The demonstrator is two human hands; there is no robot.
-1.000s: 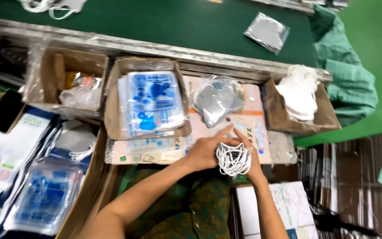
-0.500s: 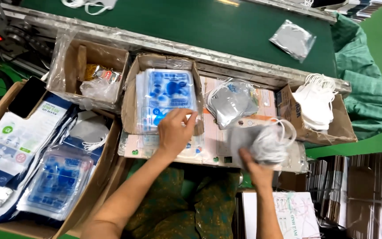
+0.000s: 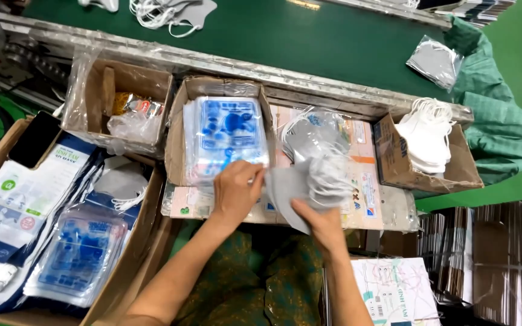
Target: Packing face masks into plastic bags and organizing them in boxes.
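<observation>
**Two hands, one grey mask, one clear pouch**

Two bare hands meet over the middle of a packing bench. The left hand (image 3: 235, 192) pinches the lower edge of a clear printed pouch (image 3: 228, 134), the top one of a stack standing in an open cardboard box (image 3: 176, 130). The right hand (image 3: 320, 224) holds a folded grey mask (image 3: 300, 184) from below, fingers closed on its lower corner, white ear loops bunched at its right side.

By the look of it, the step in hand is bagging: pouch being taken, mask not yet inside. The next move seems to call for the pouch's mouth to be parted and the mask's leading edge lined up with it.

The mask lies just right of the pouch, touching or nearly so. Its long axis runs roughly left to right, tilted, with the flat folded end pointing left toward the pouch. A box of white masks (image 3: 427, 139) stands well to the right.
</observation>
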